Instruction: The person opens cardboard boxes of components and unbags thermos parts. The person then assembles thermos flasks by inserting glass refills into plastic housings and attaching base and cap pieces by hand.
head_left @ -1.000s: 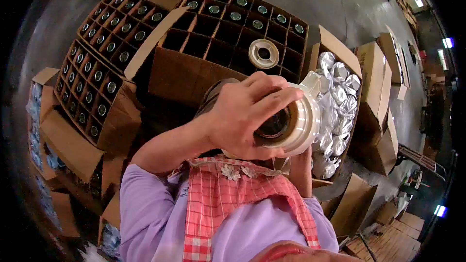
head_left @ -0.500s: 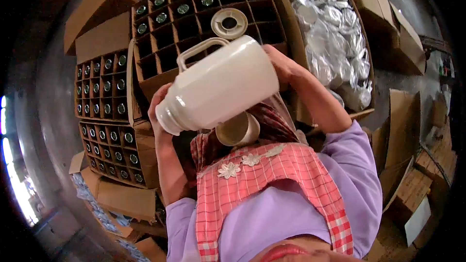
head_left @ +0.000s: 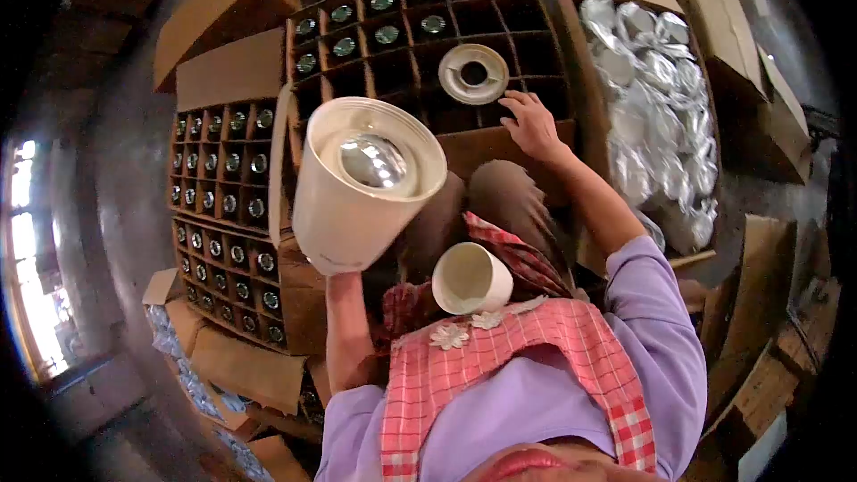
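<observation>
A white jug [head_left: 353, 223] is tipped so that its open end faces the camera, showing a silvery, mirror-like round surface inside. My left hand [head_left: 344, 286] supports it from below; the jug hides its fingers. A cream ring-shaped part [head_left: 453, 85] with a dark central hole lies on the dividers of the large partitioned box. My right hand [head_left: 536, 129] is at the box's front edge, fingers apart and slightly bent, fingertips close to the ring's lower right rim; contact is unclear. A white cup [head_left: 495, 286] rests in the lap, its opening upward.
The large partitioned box [head_left: 500, 145] holds silvery round-topped items in its back cells. Two similar filled boxes [head_left: 299, 299] stand at left. On the right, an open carton [head_left: 585, 116] holds silver-wrapped pieces. More cartons [head_left: 223, 13] stand behind and along the right side.
The jug has turned from lying sideways between both hands to showing its open end, held on the left. My right hand has left the jug and moved to the ring.
</observation>
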`<state>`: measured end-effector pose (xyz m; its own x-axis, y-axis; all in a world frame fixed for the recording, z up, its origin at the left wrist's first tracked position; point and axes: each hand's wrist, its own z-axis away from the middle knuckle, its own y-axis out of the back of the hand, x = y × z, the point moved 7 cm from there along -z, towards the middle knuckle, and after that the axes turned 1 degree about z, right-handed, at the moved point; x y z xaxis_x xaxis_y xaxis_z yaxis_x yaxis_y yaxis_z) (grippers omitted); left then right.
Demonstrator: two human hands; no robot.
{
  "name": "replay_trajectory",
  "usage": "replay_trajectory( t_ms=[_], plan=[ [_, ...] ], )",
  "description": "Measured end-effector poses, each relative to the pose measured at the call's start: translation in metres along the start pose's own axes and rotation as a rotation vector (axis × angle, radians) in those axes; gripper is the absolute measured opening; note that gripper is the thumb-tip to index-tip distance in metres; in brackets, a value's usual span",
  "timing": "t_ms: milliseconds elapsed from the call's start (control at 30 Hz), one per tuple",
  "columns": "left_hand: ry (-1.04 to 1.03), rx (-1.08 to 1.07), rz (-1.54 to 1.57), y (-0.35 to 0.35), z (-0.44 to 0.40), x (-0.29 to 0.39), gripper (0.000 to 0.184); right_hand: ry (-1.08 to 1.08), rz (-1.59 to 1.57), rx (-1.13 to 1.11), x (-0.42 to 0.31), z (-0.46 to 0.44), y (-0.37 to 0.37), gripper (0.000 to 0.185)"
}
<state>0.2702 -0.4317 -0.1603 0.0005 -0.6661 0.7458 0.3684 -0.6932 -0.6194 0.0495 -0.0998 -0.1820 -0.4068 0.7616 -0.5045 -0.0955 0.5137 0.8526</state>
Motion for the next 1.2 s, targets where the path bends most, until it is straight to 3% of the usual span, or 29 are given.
replay_trajectory(
  t_ms=[33,67,233,300,433,467,567,633,700,767,900,967,1100,1200],
  plan=[
    [0.005,0.014,-0.004,-0.003,0.0,0.0,0.052,0.118,0.106,0.027,-0.003,-0.01,-0.016,0.038],
    [0.008,0.028,-0.002,-0.007,0.0,0.0,0.053,0.135,0.21,-0.109,-0.003,-0.024,-0.033,0.045],
    [0.019,0.079,-0.034,-0.014,-0.002,0.007,0.054,0.156,0.792,-0.157,0.031,-0.073,-0.095,0.04],
    [0.019,0.092,-0.041,-0.014,-0.003,0.009,0.055,0.265,0.766,-0.121,0.028,-0.074,-0.093,0.032],
    [0.01,0.091,-0.033,-0.015,-0.008,0.01,0.056,0.14,0.235,-0.195,0.007,-0.076,-0.044,0.037],
    [0.006,0.089,-0.034,-0.016,-0.009,0.01,0.056,0.048,-0.016,-0.052,0.01,-0.077,-0.031,0.043],
    [-0.003,0.07,-0.032,-0.023,-0.014,0.01,0.057,-0.054,-0.914,-0.021,-0.031,-0.066,0.033,0.043],
    [0.001,0.056,-0.027,-0.029,-0.016,0.006,0.058,0.089,-1.277,-0.092,-0.076,-0.051,0.067,0.054],
    [0.023,0.066,-0.014,-0.036,-0.016,0.003,0.058,0.235,-1.34,-0.081,-0.119,-0.035,0.101,0.065],
    [0.074,0.106,-0.012,-0.038,-0.015,-0.003,0.057,0.454,-1.188,-0.082,-0.139,-0.023,0.12,0.066],
    [0.052,-0.014,-0.019,-0.052,-0.014,-0.005,0.06,0.647,-1.02,-0.064,-0.163,-0.006,0.14,0.065],
    [0.027,-0.178,0.019,-0.066,-0.009,-0.004,0.07,0.693,-0.975,-0.057,-0.171,0.003,0.15,0.065],
    [0.13,-0.083,0.101,-0.057,0.001,-0.016,0.054,0.716,-0.953,-0.066,-0.177,0.017,0.164,0.065],
    [0.204,-0.093,0.137,-0.061,0.003,-0.02,0.053,0.753,-0.942,-0.063,-0.179,0.026,0.167,0.063]
  ],
)
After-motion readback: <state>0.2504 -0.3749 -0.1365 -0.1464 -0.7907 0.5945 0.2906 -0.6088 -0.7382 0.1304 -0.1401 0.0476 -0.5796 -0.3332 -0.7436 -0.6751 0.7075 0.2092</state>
